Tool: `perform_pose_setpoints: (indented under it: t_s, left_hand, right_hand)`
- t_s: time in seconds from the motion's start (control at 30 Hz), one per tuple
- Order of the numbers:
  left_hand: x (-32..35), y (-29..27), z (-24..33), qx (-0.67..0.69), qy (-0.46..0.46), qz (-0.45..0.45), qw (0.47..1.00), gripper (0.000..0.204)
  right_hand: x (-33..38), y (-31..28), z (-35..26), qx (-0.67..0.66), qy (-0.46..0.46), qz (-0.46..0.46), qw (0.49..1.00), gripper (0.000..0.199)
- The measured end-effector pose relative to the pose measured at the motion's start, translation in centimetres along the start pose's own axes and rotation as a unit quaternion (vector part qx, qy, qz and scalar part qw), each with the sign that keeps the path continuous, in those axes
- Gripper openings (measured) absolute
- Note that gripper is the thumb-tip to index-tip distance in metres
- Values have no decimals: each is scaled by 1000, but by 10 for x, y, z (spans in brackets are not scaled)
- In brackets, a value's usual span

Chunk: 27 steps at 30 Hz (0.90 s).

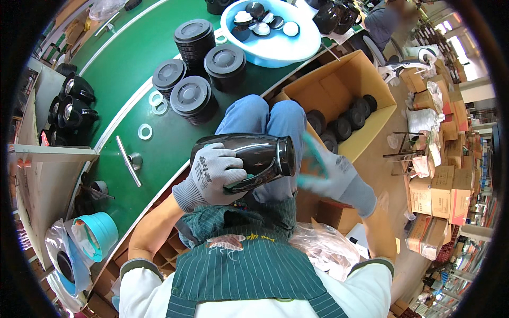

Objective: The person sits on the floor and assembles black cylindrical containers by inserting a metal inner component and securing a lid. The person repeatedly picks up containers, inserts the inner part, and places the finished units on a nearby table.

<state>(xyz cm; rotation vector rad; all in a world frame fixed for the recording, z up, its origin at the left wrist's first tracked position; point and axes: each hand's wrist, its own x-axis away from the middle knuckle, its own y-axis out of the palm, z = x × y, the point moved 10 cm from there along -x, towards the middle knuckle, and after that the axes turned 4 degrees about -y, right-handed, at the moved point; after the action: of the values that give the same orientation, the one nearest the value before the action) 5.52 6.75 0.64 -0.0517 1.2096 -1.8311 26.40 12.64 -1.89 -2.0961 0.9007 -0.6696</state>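
At the centre of the frame, a glossy black barrel-shaped vessel with a long side handle (pixel 246 151) lies on its side over the person's thighs in blue denim trousers (pixel 245 114), its ringed collar (pixel 287 156) facing right. The left hand, in a light grey knitted glove (pixel 212 174), is closed on the vessel's left part: the fingers (pixel 225 160) are bent and lie close together over the near side of the body. The thumb cannot be made out clearly.

Just right of the collar is the right hand, in a grey glove with a teal palm (pixel 335 174). It is blurred, with fingers and thumb spread wide toward the vessel and nothing seen in its grasp; whether a fingertip touches the collar cannot be told.

At upper centre, stacks of round matte black plastic lids (pixel 192 98) stand on a green tabletop (pixel 124 69), near a pale blue oval plastic basin (pixel 307 46) of black and white parts. At upper right, an open brown cardboard box (pixel 323 90) holds more black round pieces (pixel 339 127).
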Motion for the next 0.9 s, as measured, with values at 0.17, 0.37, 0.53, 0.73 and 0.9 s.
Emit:
perform_pose_setpoints:
  t_s: [0.17, 0.37, 0.53, 0.73, 0.9]
  left_hand:
    - [-15, 5, -1, 20, 6, -11, 1000, 21]
    - [-26, 2, -14, 79, -5, -28, 996, 23]
    - [-25, 8, -32, 182, -144, -11, 973, 31]
    - [-36, -2, 29, -148, 78, -34, 985, 30]
    - [-28, -51, 5, -204, 1, -135, 970, 25]
  right_hand:
    - [-3, 1, -20, -11, -136, 47, 990, 103]
    - [-7, 36, 5, -15, 77, -118, 990, 80]
    - [4, 82, 42, -201, 38, -67, 976, 46]
    - [12, 193, 37, -733, 221, -28, 643, 44]
    - [-6, 226, -36, -834, 115, -234, 487, 84]
